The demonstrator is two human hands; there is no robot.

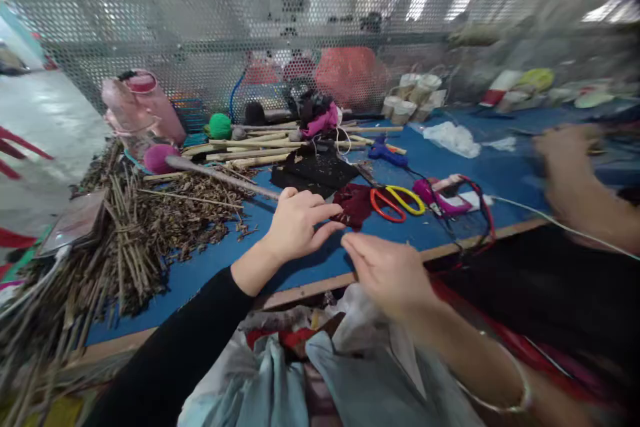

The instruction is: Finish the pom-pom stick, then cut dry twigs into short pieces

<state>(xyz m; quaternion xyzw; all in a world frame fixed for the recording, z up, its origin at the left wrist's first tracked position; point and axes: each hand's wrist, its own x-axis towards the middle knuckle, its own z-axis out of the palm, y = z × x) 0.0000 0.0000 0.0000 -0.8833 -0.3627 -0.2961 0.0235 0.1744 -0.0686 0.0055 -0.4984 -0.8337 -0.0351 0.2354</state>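
My left hand is closed around the end of a grey fuzzy-wrapped stick, with its thumb and fingertips pointing right. A magenta ball is at the stick's far end, over the dried plant pile. My right hand is just to the right, slightly blurred, with its fingertips pinched together; whatever is in them cannot be made out. Beyond the fingertips, dark red cloth lies on the blue tabletop. Beside it are scissors with red and yellow handles. Black cloth lies behind.
Dried stalks and leaves cover the left side. Pale sticks and a green ball lie farther back, before a perforated metal screen. A blue glue gun and corded purple tool sit right. Another person's arm reaches in.
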